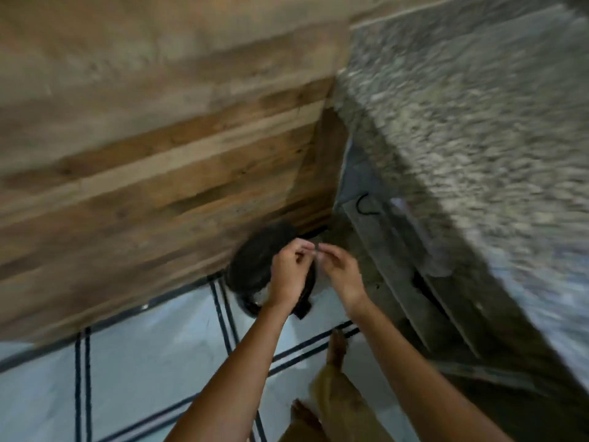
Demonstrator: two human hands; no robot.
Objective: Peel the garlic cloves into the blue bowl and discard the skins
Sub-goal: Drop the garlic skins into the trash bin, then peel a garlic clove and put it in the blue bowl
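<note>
Hands are meeting at the fingertips above a dark round bin [255, 260], which is sitting in the far corner of the tiled floor [143, 362], where the wooden panel [159, 154] is running into the base under the speckled stone table [478, 122]. The left hand [288, 272] is curling its fingers inward and the right hand [339, 271] is doing the same, both narrow, and they are pinching a small pale scrap [315, 248] between them. It is too blurred to name for sure, though it is looking like garlic skin. The relation that is mattering lies straight down: the scrap is hanging over the bin's right rim, not its middle, so the left hand is sitting more squarely over the opening while the right hand is hovering nearer the edge. Letting go would likely be calling for a slight shift leftward first — light skin is apt to drift and land on the floor. Neither the blue bowl nor any cloves are showing in this view, and the table's visible stretch is too smeared to be telling what it is carrying.
</note>
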